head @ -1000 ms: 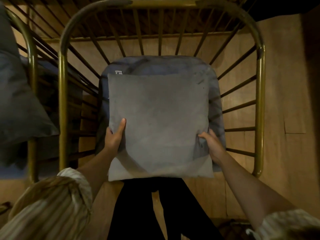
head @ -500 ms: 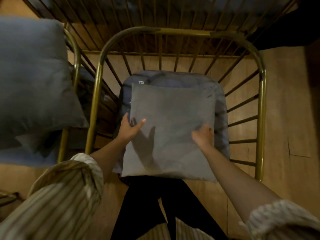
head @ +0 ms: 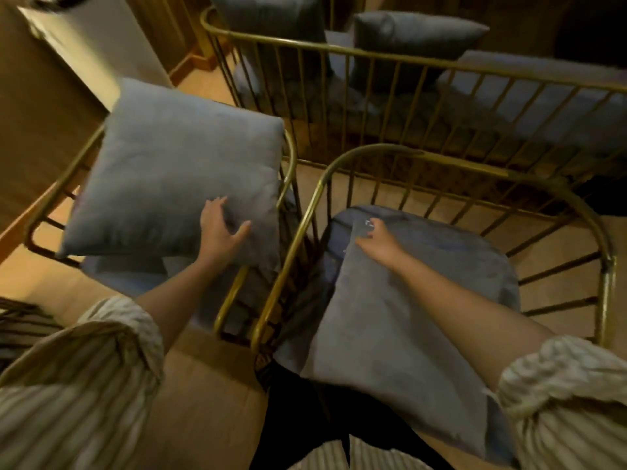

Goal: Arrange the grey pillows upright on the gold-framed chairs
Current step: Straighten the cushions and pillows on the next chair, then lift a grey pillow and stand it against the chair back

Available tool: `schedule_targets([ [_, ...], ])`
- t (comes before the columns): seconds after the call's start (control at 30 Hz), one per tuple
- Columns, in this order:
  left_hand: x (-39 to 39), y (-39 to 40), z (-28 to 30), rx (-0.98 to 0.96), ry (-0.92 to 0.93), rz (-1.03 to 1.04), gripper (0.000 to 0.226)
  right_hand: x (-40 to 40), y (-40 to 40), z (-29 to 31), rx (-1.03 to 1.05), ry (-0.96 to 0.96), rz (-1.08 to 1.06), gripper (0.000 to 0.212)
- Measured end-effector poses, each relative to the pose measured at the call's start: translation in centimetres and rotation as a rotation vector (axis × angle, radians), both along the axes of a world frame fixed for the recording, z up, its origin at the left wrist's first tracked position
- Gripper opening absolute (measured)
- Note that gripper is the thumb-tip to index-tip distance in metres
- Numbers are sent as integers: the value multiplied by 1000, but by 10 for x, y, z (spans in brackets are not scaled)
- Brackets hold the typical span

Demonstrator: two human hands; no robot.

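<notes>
Two gold-framed chairs stand side by side below me. A grey pillow point(head: 383, 330) lies tilted across the seat of the right chair point(head: 607, 266), and my right hand point(head: 380, 244) grips its far top corner. A second grey pillow point(head: 169, 171) leans over the left chair point(head: 288, 154). My left hand point(head: 219, 228) rests on its lower right part with fingers spread.
A gold-railed bench point(head: 407, 62) stands behind the chairs with two more grey pillows point(head: 407, 35) on it. A pale wall panel point(head: 84, 39) is at the far left. The floor point(head: 210, 385) is wood. My dark trouser legs point(head: 305, 418) are between the chairs.
My left hand left the right chair's pillow and moved onto the left chair's pillow. My right hand slid up to that pillow's top corner. The view swung left and pulled back.
</notes>
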State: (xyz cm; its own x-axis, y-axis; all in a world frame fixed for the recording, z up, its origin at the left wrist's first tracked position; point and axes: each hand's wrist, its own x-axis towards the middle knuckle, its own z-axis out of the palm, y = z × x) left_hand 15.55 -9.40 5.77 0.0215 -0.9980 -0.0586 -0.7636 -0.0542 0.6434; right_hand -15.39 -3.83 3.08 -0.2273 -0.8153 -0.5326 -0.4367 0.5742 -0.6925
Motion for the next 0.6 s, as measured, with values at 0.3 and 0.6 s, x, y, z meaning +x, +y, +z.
schedule_targets([
  [0.3, 145, -100, 38, -107, -123, 124, 81, 126, -102, 6, -118, -217, -11, 63],
  [0.6, 202, -202, 39, 105, 129, 111, 107, 199, -184, -25, -64, -362, -363, 80],
])
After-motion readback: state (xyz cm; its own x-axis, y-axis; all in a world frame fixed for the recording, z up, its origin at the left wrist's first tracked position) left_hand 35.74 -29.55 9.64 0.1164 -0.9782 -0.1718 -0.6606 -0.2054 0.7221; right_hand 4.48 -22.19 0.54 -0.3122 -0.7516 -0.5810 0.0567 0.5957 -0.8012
